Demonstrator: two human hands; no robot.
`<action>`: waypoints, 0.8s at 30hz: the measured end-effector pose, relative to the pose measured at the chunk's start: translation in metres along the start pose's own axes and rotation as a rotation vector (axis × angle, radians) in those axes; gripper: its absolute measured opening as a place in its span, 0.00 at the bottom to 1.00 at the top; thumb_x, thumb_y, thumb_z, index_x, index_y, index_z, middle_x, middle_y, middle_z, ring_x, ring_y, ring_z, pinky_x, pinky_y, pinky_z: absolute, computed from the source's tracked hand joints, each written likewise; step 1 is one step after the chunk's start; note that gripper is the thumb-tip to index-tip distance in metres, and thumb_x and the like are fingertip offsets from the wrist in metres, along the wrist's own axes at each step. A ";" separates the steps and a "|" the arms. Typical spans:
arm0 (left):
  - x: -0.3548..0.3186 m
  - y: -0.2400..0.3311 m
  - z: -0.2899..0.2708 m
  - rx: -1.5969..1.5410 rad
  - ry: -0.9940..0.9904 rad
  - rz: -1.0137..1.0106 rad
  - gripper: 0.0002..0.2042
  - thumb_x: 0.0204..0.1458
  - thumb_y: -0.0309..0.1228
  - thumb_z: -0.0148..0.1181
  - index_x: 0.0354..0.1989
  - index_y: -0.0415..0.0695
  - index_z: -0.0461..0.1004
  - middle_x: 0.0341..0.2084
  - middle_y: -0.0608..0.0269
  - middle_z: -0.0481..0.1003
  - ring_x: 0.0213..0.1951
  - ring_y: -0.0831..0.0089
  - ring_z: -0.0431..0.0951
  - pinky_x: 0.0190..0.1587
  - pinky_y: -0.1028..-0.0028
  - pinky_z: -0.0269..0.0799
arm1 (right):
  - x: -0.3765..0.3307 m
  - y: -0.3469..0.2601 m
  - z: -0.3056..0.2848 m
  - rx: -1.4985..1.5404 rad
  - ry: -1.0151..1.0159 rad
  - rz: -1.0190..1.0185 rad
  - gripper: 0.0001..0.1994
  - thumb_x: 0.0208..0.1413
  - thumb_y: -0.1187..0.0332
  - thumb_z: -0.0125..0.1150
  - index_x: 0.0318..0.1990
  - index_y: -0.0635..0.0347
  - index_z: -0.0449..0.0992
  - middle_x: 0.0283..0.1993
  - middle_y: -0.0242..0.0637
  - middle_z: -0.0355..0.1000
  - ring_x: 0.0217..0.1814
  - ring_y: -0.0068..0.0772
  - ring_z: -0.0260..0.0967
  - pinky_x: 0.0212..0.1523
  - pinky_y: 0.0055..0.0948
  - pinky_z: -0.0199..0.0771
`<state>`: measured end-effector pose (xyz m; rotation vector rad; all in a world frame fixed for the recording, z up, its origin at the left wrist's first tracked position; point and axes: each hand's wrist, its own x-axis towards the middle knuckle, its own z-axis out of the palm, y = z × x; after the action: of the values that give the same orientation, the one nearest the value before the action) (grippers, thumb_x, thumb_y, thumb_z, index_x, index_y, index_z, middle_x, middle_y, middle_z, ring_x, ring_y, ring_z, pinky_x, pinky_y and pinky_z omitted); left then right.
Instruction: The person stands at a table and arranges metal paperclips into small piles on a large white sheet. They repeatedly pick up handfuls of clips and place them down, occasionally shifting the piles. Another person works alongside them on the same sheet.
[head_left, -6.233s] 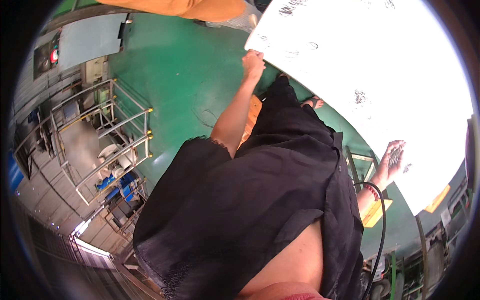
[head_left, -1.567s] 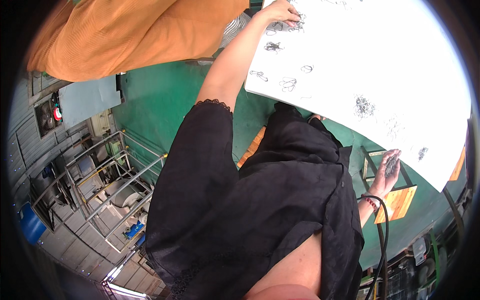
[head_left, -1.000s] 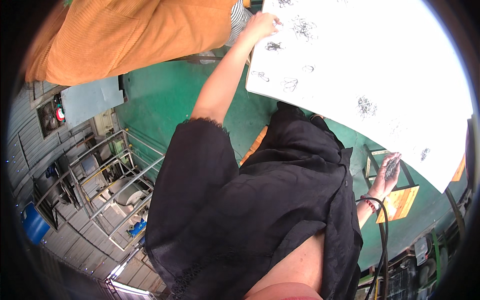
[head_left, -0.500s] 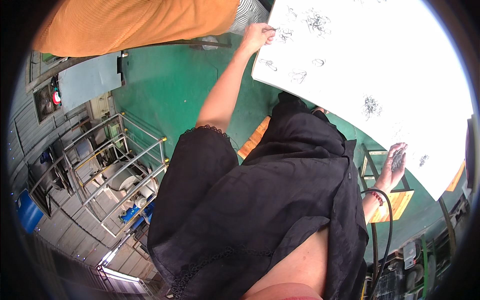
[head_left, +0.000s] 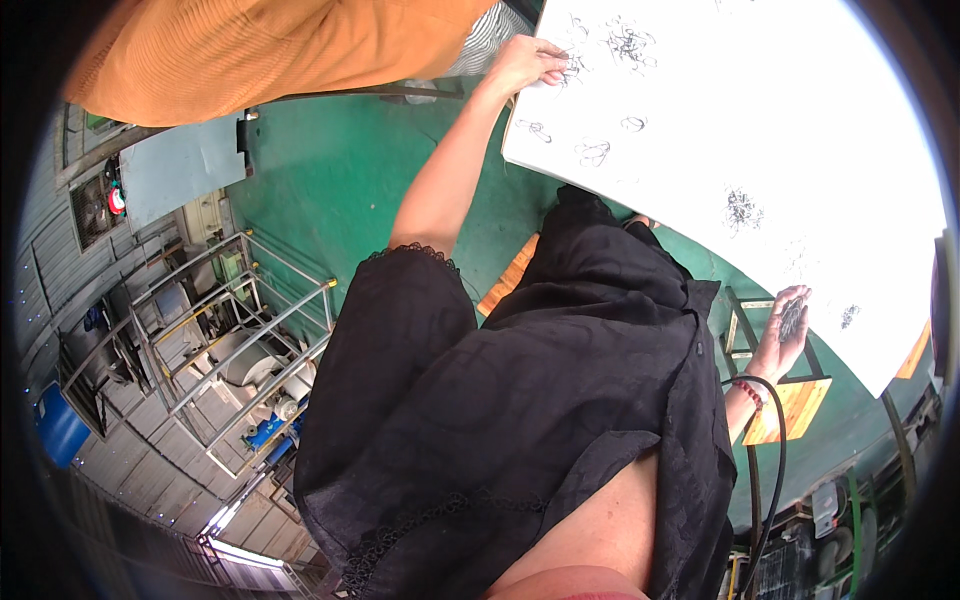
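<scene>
White tabletop (head_left: 800, 120) tilts over a green floor (head_left: 340, 180) | person in orange (head_left: 270, 50) stands across it | left hand (head_left: 528, 62) reaches to the far edge, fingers pinched on a small dark wire piece (head_left: 572, 68) | right hand (head_left: 785, 325) lies half-open at the near edge, cupping dark wire bits (head_left: 792, 315).
</scene>
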<state>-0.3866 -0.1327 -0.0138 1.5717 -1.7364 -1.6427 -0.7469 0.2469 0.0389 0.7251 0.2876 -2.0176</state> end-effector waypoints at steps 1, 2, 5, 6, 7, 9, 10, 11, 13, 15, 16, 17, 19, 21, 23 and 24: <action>-0.002 0.000 0.000 0.011 -0.001 0.021 0.11 0.44 0.22 0.58 0.37 0.33 0.72 0.27 0.54 0.76 0.26 0.76 0.76 0.26 0.80 0.74 | 0.000 0.000 -0.001 0.005 0.002 -0.002 0.14 0.56 0.76 0.39 0.50 0.70 0.61 0.47 0.51 0.61 0.52 0.45 0.58 0.54 0.42 0.62; -0.004 0.000 0.000 0.023 -0.001 0.041 0.12 0.43 0.22 0.59 0.38 0.35 0.73 0.27 0.54 0.76 0.26 0.76 0.76 0.26 0.80 0.74 | 0.000 -0.001 -0.001 0.009 0.004 -0.003 0.14 0.56 0.76 0.39 0.50 0.70 0.61 0.47 0.51 0.61 0.52 0.44 0.58 0.54 0.42 0.61; -0.014 -0.008 -0.003 0.400 0.181 0.038 0.13 0.40 0.24 0.62 0.38 0.40 0.74 0.28 0.55 0.76 0.27 0.71 0.77 0.29 0.74 0.74 | -0.004 0.001 0.000 0.017 -0.006 -0.013 0.14 0.56 0.76 0.39 0.50 0.70 0.61 0.47 0.51 0.61 0.52 0.44 0.57 0.54 0.42 0.61; -0.021 -0.011 -0.004 0.600 0.194 0.131 0.12 0.40 0.29 0.62 0.35 0.42 0.75 0.29 0.55 0.76 0.30 0.64 0.77 0.33 0.69 0.72 | -0.004 0.000 0.000 0.018 -0.009 -0.012 0.14 0.56 0.76 0.39 0.50 0.70 0.61 0.47 0.51 0.61 0.52 0.44 0.57 0.54 0.42 0.61; -0.028 -0.013 0.000 0.635 0.194 0.070 0.11 0.40 0.30 0.61 0.34 0.42 0.75 0.29 0.55 0.76 0.31 0.63 0.76 0.34 0.68 0.71 | -0.003 0.001 0.000 0.018 -0.010 -0.008 0.14 0.56 0.76 0.39 0.50 0.70 0.61 0.47 0.51 0.61 0.52 0.44 0.57 0.54 0.42 0.61; -0.038 -0.017 0.017 0.703 0.195 -0.055 0.10 0.42 0.33 0.60 0.32 0.42 0.76 0.30 0.56 0.75 0.34 0.60 0.75 0.37 0.66 0.70 | -0.001 0.003 0.000 0.029 -0.010 0.010 0.14 0.56 0.76 0.39 0.50 0.70 0.61 0.47 0.50 0.60 0.52 0.44 0.57 0.54 0.42 0.60; -0.043 -0.020 0.024 0.741 0.228 -0.008 0.10 0.42 0.34 0.59 0.31 0.41 0.75 0.30 0.56 0.75 0.35 0.60 0.74 0.37 0.66 0.69 | 0.000 0.004 0.001 0.038 -0.009 0.021 0.14 0.56 0.76 0.39 0.50 0.70 0.61 0.47 0.50 0.60 0.52 0.44 0.57 0.54 0.42 0.60; -0.047 -0.023 0.032 0.778 0.263 0.037 0.10 0.43 0.34 0.58 0.30 0.41 0.75 0.31 0.55 0.74 0.35 0.60 0.74 0.38 0.65 0.69 | 0.001 0.005 0.002 0.047 -0.007 0.033 0.14 0.56 0.76 0.39 0.50 0.70 0.61 0.47 0.50 0.60 0.52 0.44 0.57 0.54 0.42 0.60; -0.049 -0.036 0.044 0.842 0.321 0.126 0.09 0.43 0.33 0.56 0.29 0.40 0.74 0.30 0.54 0.73 0.37 0.60 0.72 0.40 0.64 0.68 | 0.004 0.007 0.005 0.056 -0.011 0.058 0.14 0.56 0.76 0.39 0.50 0.70 0.61 0.47 0.50 0.60 0.52 0.44 0.57 0.54 0.43 0.60; -0.048 -0.042 0.051 0.902 0.369 0.216 0.09 0.44 0.32 0.55 0.27 0.39 0.73 0.30 0.54 0.71 0.38 0.59 0.71 0.41 0.62 0.67 | 0.007 0.008 0.008 0.045 -0.004 0.058 0.15 0.55 0.77 0.40 0.50 0.70 0.61 0.47 0.50 0.60 0.51 0.43 0.57 0.54 0.42 0.61; -0.051 -0.041 0.054 0.884 0.364 0.213 0.06 0.43 0.31 0.53 0.27 0.42 0.72 0.29 0.56 0.71 0.37 0.60 0.70 0.38 0.62 0.67 | 0.008 0.008 0.010 0.030 0.006 0.043 0.15 0.54 0.79 0.40 0.50 0.71 0.61 0.47 0.50 0.60 0.51 0.42 0.57 0.53 0.41 0.61; -0.054 -0.040 0.055 0.853 0.364 0.203 0.07 0.44 0.30 0.53 0.29 0.40 0.71 0.29 0.54 0.71 0.37 0.59 0.71 0.38 0.62 0.68 | 0.009 0.008 0.011 0.015 0.016 0.026 0.15 0.53 0.80 0.41 0.50 0.71 0.61 0.47 0.49 0.60 0.51 0.42 0.57 0.53 0.40 0.61; -0.060 -0.032 0.056 0.794 0.362 0.182 0.08 0.45 0.29 0.53 0.32 0.38 0.70 0.28 0.51 0.71 0.36 0.57 0.71 0.40 0.63 0.68 | 0.011 0.011 0.016 0.005 0.014 0.027 0.15 0.53 0.80 0.41 0.49 0.71 0.61 0.46 0.49 0.60 0.50 0.41 0.57 0.53 0.40 0.62; -0.057 -0.038 0.050 0.649 0.400 0.190 0.08 0.44 0.27 0.52 0.34 0.38 0.69 0.27 0.49 0.71 0.34 0.55 0.72 0.39 0.62 0.68 | 0.010 0.015 0.019 0.018 0.002 0.040 0.15 0.53 0.80 0.41 0.50 0.71 0.61 0.46 0.49 0.60 0.50 0.41 0.57 0.53 0.40 0.61; -0.050 -0.044 0.041 0.561 0.459 0.209 0.09 0.44 0.25 0.52 0.35 0.38 0.69 0.27 0.47 0.72 0.33 0.54 0.72 0.38 0.62 0.67 | 0.007 0.012 0.016 0.029 -0.012 0.029 0.15 0.54 0.78 0.41 0.50 0.71 0.60 0.47 0.50 0.60 0.50 0.42 0.57 0.53 0.41 0.61; -0.045 -0.044 0.034 0.552 0.506 0.223 0.10 0.43 0.24 0.52 0.36 0.38 0.69 0.28 0.46 0.72 0.33 0.54 0.73 0.38 0.62 0.67 | 0.008 0.012 0.014 0.039 -0.019 0.030 0.15 0.55 0.77 0.41 0.50 0.71 0.60 0.47 0.50 0.60 0.50 0.42 0.56 0.52 0.41 0.61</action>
<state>-0.3755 -0.0673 -0.0408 1.7267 -2.0579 -0.6015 -0.7450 0.2285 0.0463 0.7300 0.2262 -2.0053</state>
